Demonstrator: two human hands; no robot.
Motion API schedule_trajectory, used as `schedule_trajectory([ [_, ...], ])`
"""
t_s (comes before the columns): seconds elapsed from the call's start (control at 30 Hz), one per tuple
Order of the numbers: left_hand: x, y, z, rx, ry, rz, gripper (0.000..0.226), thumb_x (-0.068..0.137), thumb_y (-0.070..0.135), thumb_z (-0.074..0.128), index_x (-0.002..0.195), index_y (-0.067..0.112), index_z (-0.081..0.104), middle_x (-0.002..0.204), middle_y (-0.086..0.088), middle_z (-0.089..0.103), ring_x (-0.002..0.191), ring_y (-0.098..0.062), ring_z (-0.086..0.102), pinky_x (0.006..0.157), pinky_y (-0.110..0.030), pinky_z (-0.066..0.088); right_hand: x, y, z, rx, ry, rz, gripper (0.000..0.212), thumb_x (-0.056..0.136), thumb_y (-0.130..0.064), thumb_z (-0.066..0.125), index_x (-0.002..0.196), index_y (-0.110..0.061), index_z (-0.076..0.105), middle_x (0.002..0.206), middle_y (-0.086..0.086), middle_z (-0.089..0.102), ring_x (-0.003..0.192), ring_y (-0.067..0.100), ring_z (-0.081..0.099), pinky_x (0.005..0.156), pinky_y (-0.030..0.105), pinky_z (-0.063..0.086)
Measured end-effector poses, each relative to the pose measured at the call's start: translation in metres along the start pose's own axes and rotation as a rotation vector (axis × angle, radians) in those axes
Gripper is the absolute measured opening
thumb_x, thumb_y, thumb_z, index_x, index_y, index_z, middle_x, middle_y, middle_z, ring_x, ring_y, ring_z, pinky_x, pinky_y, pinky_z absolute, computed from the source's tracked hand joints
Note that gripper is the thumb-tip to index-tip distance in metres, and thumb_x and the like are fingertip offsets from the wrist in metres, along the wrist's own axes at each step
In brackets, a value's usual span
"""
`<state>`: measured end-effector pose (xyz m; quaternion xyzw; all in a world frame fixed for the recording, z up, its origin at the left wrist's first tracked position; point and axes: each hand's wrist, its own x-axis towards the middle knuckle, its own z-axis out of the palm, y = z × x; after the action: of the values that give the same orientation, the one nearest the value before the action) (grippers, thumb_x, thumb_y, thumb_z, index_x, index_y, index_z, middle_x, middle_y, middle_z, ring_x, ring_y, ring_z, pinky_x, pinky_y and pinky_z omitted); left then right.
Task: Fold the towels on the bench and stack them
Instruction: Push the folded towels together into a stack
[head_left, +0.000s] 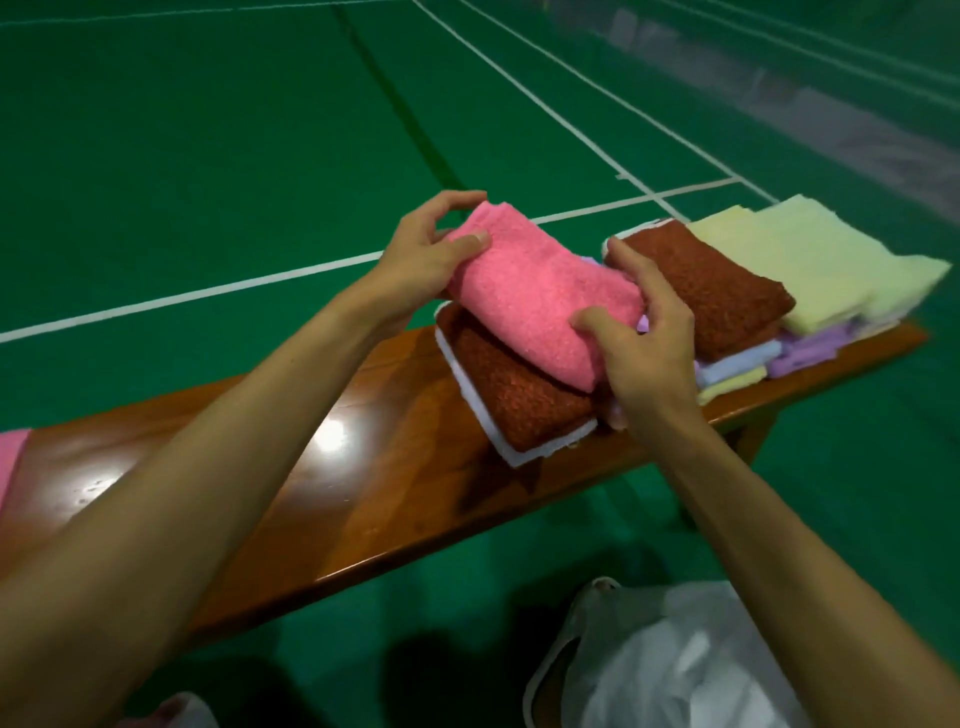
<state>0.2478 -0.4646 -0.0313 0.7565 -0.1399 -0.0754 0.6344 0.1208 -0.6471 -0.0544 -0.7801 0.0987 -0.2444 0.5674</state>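
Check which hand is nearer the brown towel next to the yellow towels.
Right. The right hand holds the pink towel at its near end, fingers alongside the brown towel. The left hand grips the pink towel's far end, clear of it.

the left grip (431, 254) pinches the far end of a folded pink towel (535, 291) and the right grip (644, 343) holds its near end, over a brown towel (519, 405) lying on a white towel (524, 456) on the wooden desk (363, 467). just beside lie a second brown towel (717, 291) and pale yellow towels (810, 260).
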Motion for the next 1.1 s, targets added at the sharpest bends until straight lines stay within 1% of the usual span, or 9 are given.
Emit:
schedule_trajectory([
  [0.2,0.048,-0.005,0.067,0.05,-0.027,0.004,0.036,0.098,0.01,0.067,0.133,0.015,0.062,0.095,-0.006,0.064,0.067,-0.009,0.056,0.054,-0.02,0.047,0.018,0.029,-0.047,-0.068,0.176,0.044,0.027,0.086,-0.021,0.073,0.113,-0.019,0.078,0.101,-0.017,0.072,0.094,-0.002,0.066,0.089,0.045,0.058],
  [0.3,0.052,-0.018,0.089,0.276,-0.056,0.082,0.031,0.088,0.027,0.07,0.118,0.02,0.069,0.1,-0.005,0.07,0.082,-0.016,0.063,0.077,-0.027,0.053,0.018,0.031,-0.057,-0.251,0.23,-0.009,0.03,0.083,-0.031,0.072,0.109,-0.018,0.081,0.093,-0.006,0.075,0.085,0.011,0.067,0.08,0.043,0.058],
  [0.37,0.047,-0.026,0.098,0.507,-0.027,0.155,0.033,0.087,0.036,0.064,0.116,0.023,0.071,0.111,-0.001,0.073,0.103,-0.02,0.066,0.093,-0.032,0.051,0.013,0.027,-0.062,-0.514,0.247,-0.139,0.033,0.083,-0.04,0.072,0.105,-0.016,0.081,0.097,0.001,0.074,0.083,0.017,0.066,0.075,0.04,0.057],
  [0.5,0.031,-0.023,0.101,0.779,0.173,0.262,0.04,0.094,0.043,0.054,0.127,0.022,0.064,0.123,-0.007,0.064,0.118,-0.03,0.056,0.1,-0.04,0.043,0.017,0.008,-0.076,-0.841,0.189,-0.194,0.044,0.08,-0.054,0.077,0.104,-0.017,0.077,0.111,0.004,0.064,0.099,0.021,0.06,0.074,0.036,0.05],
  [0.6,0.004,-0.01,0.109,0.809,0.243,0.349,0.045,0.095,0.05,0.048,0.127,0.023,0.063,0.122,-0.008,0.059,0.116,-0.029,0.05,0.099,-0.041,0.04,0.041,-0.001,-0.091,-0.926,-0.017,-0.296,0.059,0.081,-0.055,0.068,0.127,-0.017,0.065,0.141,0.008,0.053,0.132,0.029,0.043,0.099,0.047,0.046],
  [0.7,-0.011,-0.005,0.123,0.936,0.044,0.309,0.068,0.091,0.068,0.037,0.141,0.027,0.058,0.146,-0.008,0.053,0.136,-0.031,0.043,0.112,-0.046,0.035,0.074,0.007,-0.098,-0.995,-0.346,-0.382,0.076,0.082,-0.056,0.05,0.152,-0.027,0.044,0.169,0.004,0.022,0.156,0.032,0.015,0.123,0.062,0.017],
  [0.8,-0.006,-0.014,0.131,1.039,-0.143,0.192,0.089,0.087,0.079,0.023,0.161,0.03,0.03,0.171,-0.007,0.018,0.158,-0.033,0.011,0.127,-0.053,0.011,0.097,0.028,-0.096,-1.084,-0.559,-0.335,0.079,0.086,-0.063,0.034,0.16,-0.038,0.026,0.172,0.002,0.011,0.158,0.03,0.009,0.122,0.065,0.016],
  [0.93,0.004,-0.021,0.137,1.074,-0.205,0.214,0.092,0.085,0.081,0.02,0.164,0.034,0.017,0.174,-0.004,0.006,0.159,-0.031,-0.003,0.127,-0.057,0.0,0.099,0.056,-0.1,-1.073,-0.614,-0.277,0.072,0.094,-0.064,0.022,0.162,-0.042,0.017,0.173,0.003,0.005,0.158,0.031,0.009,0.124,0.057,0.02],
  [1.1,0.003,-0.036,0.138,1.061,-0.191,0.237,0.087,0.087,0.083,0.019,0.163,0.039,0.018,0.174,-0.001,0.007,0.159,-0.028,-0.002,0.127,-0.057,-0.002,0.087,0.076,-0.097,-1.106,-0.544,-0.337,0.069,0.097,-0.059,0.015,0.163,-0.039,0.015,0.172,0.005,0.008,0.157,0.031,0.012,0.123,0.057,0.02],
])
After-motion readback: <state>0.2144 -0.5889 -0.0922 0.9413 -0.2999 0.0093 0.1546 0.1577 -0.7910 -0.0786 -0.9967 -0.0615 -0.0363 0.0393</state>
